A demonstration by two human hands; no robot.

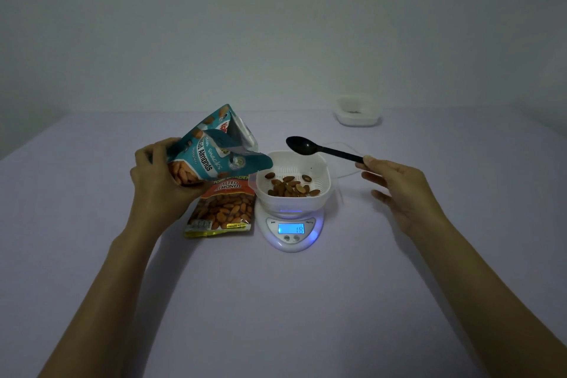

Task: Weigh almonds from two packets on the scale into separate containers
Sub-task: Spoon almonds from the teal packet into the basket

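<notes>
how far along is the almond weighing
Done: almonds lie in the white basket on the scale, reading 18. In hand: left hand tilts the open teal packet; right hand holds the black spoon. Left: the orange packet and the far white container.

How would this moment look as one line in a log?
left hand: tilts teal packet | right hand: holds black spoon | almonds in basket on scale
</notes>
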